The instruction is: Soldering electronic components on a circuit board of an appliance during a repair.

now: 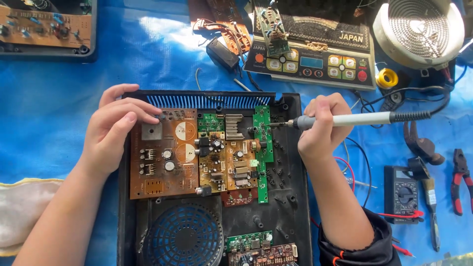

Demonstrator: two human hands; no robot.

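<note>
A black plastic housing [290, 197] lies open on a blue sheet, with a brown circuit board [162, 157] and a narrow green board [262, 152] inside it. My left hand [112, 130] rests on the brown board's upper left corner, fingers pressing its top edge. My right hand [322, 125] grips a grey soldering iron [354, 118] like a pen. Its tip points left and touches the upper part of the green board.
A round fan grille [185, 236] and two small boards sit at the housing's bottom. A control panel [315, 54], a coil heater [419, 29], a yellow solder spool [387, 78], a multimeter [401, 192], a brush and red-handled pliers [460, 180] lie around. A white cloth [22, 212] lies at left.
</note>
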